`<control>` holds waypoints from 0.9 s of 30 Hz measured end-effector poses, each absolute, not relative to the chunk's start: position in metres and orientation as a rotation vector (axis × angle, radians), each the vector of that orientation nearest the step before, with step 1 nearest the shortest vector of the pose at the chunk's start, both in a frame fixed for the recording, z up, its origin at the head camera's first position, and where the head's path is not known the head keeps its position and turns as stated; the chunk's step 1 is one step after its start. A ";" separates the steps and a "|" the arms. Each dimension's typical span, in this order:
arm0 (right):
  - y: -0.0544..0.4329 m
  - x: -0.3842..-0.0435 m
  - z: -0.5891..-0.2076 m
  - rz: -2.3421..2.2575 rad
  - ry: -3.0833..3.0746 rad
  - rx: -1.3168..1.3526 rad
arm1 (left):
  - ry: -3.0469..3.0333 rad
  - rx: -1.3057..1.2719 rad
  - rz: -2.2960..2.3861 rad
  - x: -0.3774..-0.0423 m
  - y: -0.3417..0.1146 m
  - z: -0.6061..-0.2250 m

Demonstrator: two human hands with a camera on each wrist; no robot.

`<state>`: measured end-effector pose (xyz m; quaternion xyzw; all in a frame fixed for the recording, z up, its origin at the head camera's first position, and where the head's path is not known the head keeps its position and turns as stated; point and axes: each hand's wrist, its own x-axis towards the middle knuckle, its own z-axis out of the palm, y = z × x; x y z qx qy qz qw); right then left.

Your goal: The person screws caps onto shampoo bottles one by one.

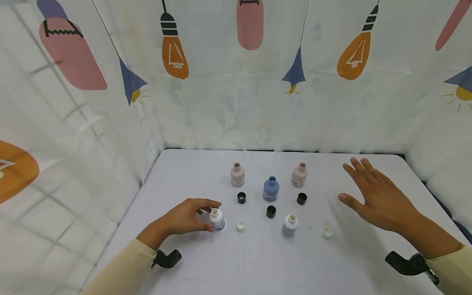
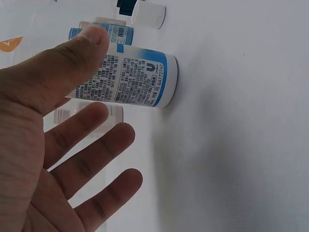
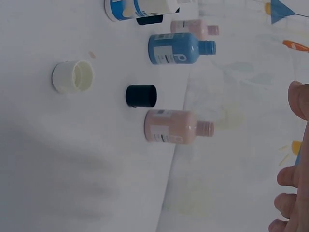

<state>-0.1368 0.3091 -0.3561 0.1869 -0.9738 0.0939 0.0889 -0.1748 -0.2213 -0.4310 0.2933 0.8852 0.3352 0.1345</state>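
Note:
My left hand (image 1: 191, 217) is beside a small white bottle (image 1: 217, 220), which stands uncapped on the table. Its thumb (image 2: 91, 41) overlaps the bottle's upper part in the left wrist view, while the other visible fingers spread loosely away from the label. The index finger reaches past the far side of the neck in the head view. Over the table's right side, my right hand (image 1: 380, 200) hovers with fingers spread and holds nothing. A white cap (image 1: 241, 226) lies right of the left bottle. Another white cap (image 1: 326, 233) is nearest the right hand.
A second uncapped white bottle (image 1: 289, 226) stands mid-table. Behind are a blue bottle (image 1: 271, 189) and two pink bottles (image 1: 237, 175), (image 3: 169, 126) all without caps. Three black caps (image 1: 241, 198) lie in front of them. A printed curtain (image 1: 228, 110) hangs behind the white table (image 1: 199, 172).

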 end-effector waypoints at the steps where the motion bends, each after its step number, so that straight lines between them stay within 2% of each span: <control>1: 0.309 -0.137 -0.356 0.287 -2.898 0.556 | 2.564 0.849 0.975 -0.175 -0.220 -0.431; 27: 0.286 -0.142 -0.358 0.389 -2.896 0.587 | 2.508 0.757 1.075 -0.178 -0.212 -0.438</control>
